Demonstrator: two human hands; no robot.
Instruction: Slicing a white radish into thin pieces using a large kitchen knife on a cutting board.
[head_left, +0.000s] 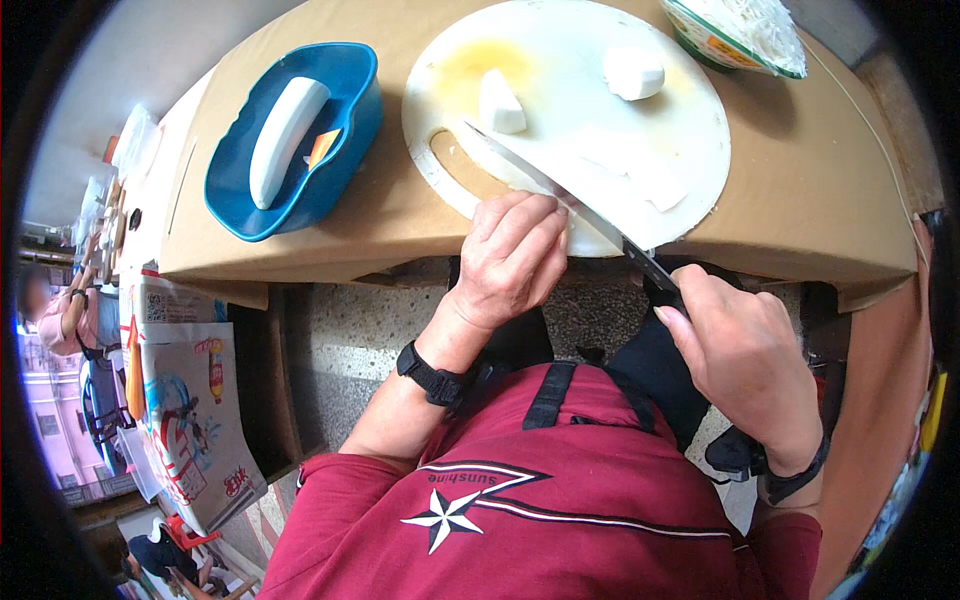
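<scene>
My right hand is closed round the dark handle of a kitchen knife, its blade slanting up and left over a round white cutting board. By the board's near edge, my left hand has its fingers curled against the blade; whether they pinch a small piece is hidden. Beyond the knife tip lies a white wedge of peeled vegetable, perhaps radish. A thicker white chunk sits at the board's upper right, and thin white slices lie right of the blade.
Left of the board, a blue plastic basin holds a long peeled white vegetable and an orange piece. A patterned bowl heaped with white shreds stands at the upper right. Other people are at the far left.
</scene>
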